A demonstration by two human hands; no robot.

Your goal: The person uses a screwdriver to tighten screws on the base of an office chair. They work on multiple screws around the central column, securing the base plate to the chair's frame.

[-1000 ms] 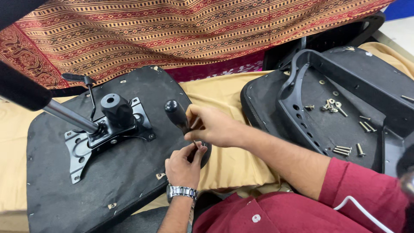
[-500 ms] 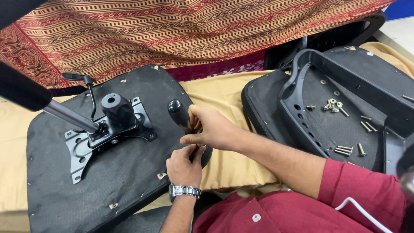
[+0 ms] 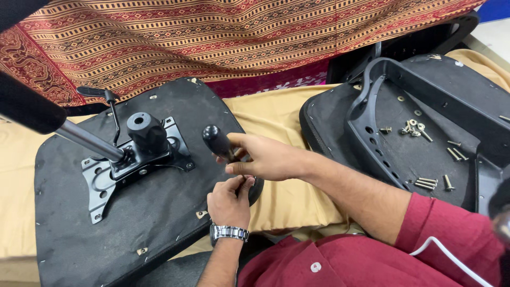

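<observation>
Patterned cloth [image 3: 223,37]: red and ochre, draped across the upper frame.

Chair seat pan [image 3: 79,234]: black, underside up, lower left of frame, lying on a tan cover [image 3: 281,117]. Judged heavy and stiff; best taken by its edges, not by the fittings.

Second chair panel [image 3: 409,154]: black, right of frame, with a black plastic armrest frame [image 3: 366,143] lying on it.

Seat mechanism plate [image 3: 114,178]: black metal, set on the seat pan left of centre, with a round socket [image 3: 143,130], a thin lever [image 3: 109,103] and a chromed gas cylinder [image 3: 87,141] running off to the upper left.

Screwdriver [image 3: 217,141]: black rounded handle, centre of frame, standing tilted at the right edge of the seat pan. Judged light, rigid, with a smooth handle that could slip; best taken around the thick handle.

Loose screws [image 3: 419,130]: silver, scattered on the right panel; small, light, apt to roll.

Right hand [image 3: 265,157]: centre, fingers curled around the screwdriver just below the handle.

Left hand [image 3: 229,202]: directly beneath the right, fingertips pinched together at the lower shaft; what they pinch cannot be told. A metal wristwatch [image 3: 228,232] sits on its wrist.
</observation>
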